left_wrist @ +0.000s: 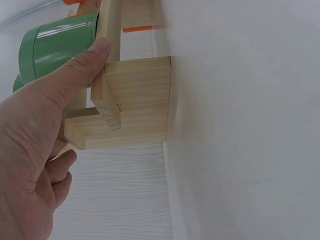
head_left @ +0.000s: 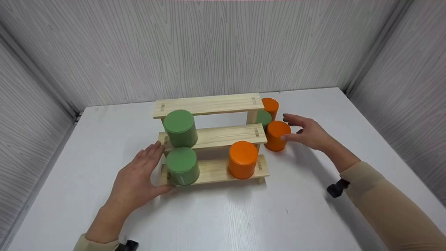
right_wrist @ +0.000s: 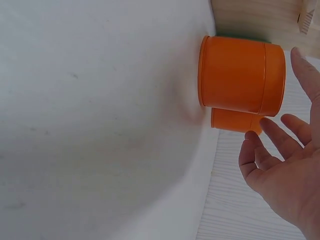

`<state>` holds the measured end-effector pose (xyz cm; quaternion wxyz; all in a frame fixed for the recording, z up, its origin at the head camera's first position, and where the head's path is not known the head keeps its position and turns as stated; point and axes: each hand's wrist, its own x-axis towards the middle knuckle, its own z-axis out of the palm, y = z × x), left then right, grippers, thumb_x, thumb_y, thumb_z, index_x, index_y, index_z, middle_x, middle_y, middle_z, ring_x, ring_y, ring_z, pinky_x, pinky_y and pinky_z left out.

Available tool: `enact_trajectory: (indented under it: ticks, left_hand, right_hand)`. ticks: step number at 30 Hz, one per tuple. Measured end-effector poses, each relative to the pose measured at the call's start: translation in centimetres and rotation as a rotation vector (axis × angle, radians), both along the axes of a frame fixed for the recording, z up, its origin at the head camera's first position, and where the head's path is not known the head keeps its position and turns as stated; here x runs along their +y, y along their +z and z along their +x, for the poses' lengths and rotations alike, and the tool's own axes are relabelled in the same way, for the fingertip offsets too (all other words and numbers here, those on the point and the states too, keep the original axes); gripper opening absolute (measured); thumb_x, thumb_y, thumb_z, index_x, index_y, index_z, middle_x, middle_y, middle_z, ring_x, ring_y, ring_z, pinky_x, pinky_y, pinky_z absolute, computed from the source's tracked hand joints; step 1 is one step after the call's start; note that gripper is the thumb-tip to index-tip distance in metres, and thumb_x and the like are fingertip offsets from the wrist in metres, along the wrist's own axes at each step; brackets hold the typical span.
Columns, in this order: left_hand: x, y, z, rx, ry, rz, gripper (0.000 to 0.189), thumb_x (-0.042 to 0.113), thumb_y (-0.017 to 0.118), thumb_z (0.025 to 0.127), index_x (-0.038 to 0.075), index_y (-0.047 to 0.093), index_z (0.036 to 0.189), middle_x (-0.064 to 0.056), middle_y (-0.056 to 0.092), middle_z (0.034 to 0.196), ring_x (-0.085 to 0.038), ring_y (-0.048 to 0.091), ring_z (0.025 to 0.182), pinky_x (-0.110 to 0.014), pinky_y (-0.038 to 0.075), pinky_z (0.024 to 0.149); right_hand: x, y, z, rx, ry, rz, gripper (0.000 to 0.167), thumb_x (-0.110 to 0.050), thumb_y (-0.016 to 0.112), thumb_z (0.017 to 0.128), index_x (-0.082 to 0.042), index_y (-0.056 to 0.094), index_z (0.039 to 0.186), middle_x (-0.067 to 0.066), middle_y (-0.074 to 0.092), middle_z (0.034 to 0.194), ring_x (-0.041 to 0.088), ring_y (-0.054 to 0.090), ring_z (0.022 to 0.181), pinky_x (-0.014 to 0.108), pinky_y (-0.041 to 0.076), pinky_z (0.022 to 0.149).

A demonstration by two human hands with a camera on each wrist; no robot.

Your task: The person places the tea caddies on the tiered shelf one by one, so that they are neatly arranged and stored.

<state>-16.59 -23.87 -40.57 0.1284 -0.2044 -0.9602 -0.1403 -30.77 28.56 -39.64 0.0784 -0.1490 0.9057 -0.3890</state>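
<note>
A three-step wooden rack (head_left: 212, 136) stands on the white table. My left hand (head_left: 137, 177) holds its left end, the thumb on the bottom step's front edge and the fingertips at the middle step. In the left wrist view the thumb lies on the wooden edge beside a green canister (left_wrist: 60, 45). Green canisters stand at the left of the middle step (head_left: 180, 129) and bottom step (head_left: 182, 166). An orange canister (head_left: 243, 160) stands at the bottom step's right. My right hand (head_left: 310, 132) has loosely spread fingers around another orange canister (head_left: 277, 136) on the table.
Behind that orange canister, right of the rack, stand a partly hidden green canister (head_left: 263, 118) and an orange one (head_left: 270, 105). Wood-grain panels (head_left: 216, 45) enclose the table (head_left: 223, 216) at the back and both sides.
</note>
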Motion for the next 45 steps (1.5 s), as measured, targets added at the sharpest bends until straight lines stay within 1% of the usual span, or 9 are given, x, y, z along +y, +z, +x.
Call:
enact_trajectory:
  ticks: [5, 10, 13, 19, 24, 32, 38, 45]
  left_hand:
    - [0.0, 0.0, 0.0, -0.002, -0.002, 0.004, 0.123, 0.043, 0.101, 0.069, 0.003, 0.036, 0.165, -0.014, 0.038, 0.169, -0.033, 0.036, 0.155, -0.046, 0.029, 0.131]
    - [0.0, -0.1, 0.0, 0.017, -0.009, 0.01, 0.124, 0.041, 0.102, 0.067, 0.003, 0.036, 0.164, -0.014, 0.039, 0.168, -0.033, 0.038, 0.154, -0.046, 0.03, 0.13]
    - [0.0, -0.1, 0.0, 0.018, -0.006, 0.005, 0.124, 0.043, 0.102, 0.067, 0.002, 0.036, 0.164, -0.014, 0.039, 0.168, -0.033, 0.038, 0.154, -0.045, 0.029, 0.131]
    - [0.1, 0.0, 0.0, 0.004, 0.003, 0.0, 0.123, 0.045, 0.101, 0.068, 0.002, 0.036, 0.164, -0.014, 0.039, 0.168, -0.032, 0.038, 0.155, -0.043, 0.027, 0.131]
    - [0.0, 0.1, 0.0, 0.005, 0.0, 0.005, 0.124, 0.045, 0.101, 0.068, 0.002, 0.036, 0.164, -0.015, 0.039, 0.168, -0.033, 0.037, 0.155, -0.044, 0.027, 0.132]
    - [0.0, 0.1, 0.0, 0.014, -0.001, 0.004, 0.124, 0.044, 0.101, 0.068, 0.001, 0.037, 0.164, -0.014, 0.039, 0.168, -0.033, 0.038, 0.154, -0.042, 0.026, 0.132]
    - [0.1, 0.1, 0.0, -0.002, 0.004, -0.003, 0.124, 0.044, 0.101, 0.068, 0.002, 0.036, 0.164, -0.014, 0.037, 0.169, -0.033, 0.037, 0.155, -0.043, 0.026, 0.132]
    - [-0.1, -0.1, 0.0, 0.034, -0.006, -0.008, 0.123, 0.046, 0.101, 0.068, 0.0, 0.038, 0.163, -0.015, 0.04, 0.167, -0.033, 0.039, 0.154, -0.041, 0.027, 0.131]
  right_hand:
    - [0.0, -0.5, -0.1, -0.021, -0.004, -0.005, 0.092, -0.047, 0.086, 0.09, -0.015, 0.042, 0.164, 0.01, 0.046, 0.164, 0.032, 0.046, 0.146, 0.055, 0.047, 0.117]
    - [-0.2, -0.5, 0.0, -0.03, -0.009, 0.003, 0.091, -0.046, 0.085, 0.091, -0.015, 0.042, 0.165, 0.01, 0.05, 0.161, 0.031, 0.047, 0.145, 0.055, 0.047, 0.117]
    - [-0.3, -0.6, 0.0, -0.012, -0.002, 0.01, 0.09, -0.045, 0.085, 0.091, -0.013, 0.043, 0.164, 0.012, 0.052, 0.159, 0.031, 0.049, 0.143, 0.054, 0.049, 0.114]
    - [-0.4, -0.9, 0.0, 0.016, 0.007, 0.005, 0.084, -0.041, 0.085, 0.092, -0.011, 0.047, 0.161, 0.01, 0.057, 0.154, 0.028, 0.054, 0.138, 0.047, 0.053, 0.107]
    - [-0.5, -0.9, -0.1, 0.015, 0.0, -0.007, 0.083, -0.041, 0.085, 0.091, -0.01, 0.049, 0.159, 0.008, 0.06, 0.15, 0.025, 0.056, 0.134, 0.044, 0.053, 0.105]
    - [-0.7, -0.8, -0.1, -0.006, -0.025, -0.006, 0.084, -0.046, 0.086, 0.09, -0.013, 0.051, 0.159, 0.009, 0.062, 0.145, 0.027, 0.058, 0.125, 0.043, 0.055, 0.102]
    - [-0.9, -0.8, 0.0, 0.001, -0.037, 0.0, 0.078, -0.04, 0.086, 0.091, -0.013, 0.053, 0.157, 0.009, 0.062, 0.141, 0.028, 0.057, 0.123, 0.042, 0.054, 0.101]
    - [-1.0, -0.8, 0.2, 0.02, -0.031, 0.0, 0.075, -0.035, 0.085, 0.092, -0.01, 0.054, 0.155, 0.01, 0.064, 0.139, 0.027, 0.057, 0.123, 0.042, 0.054, 0.101]
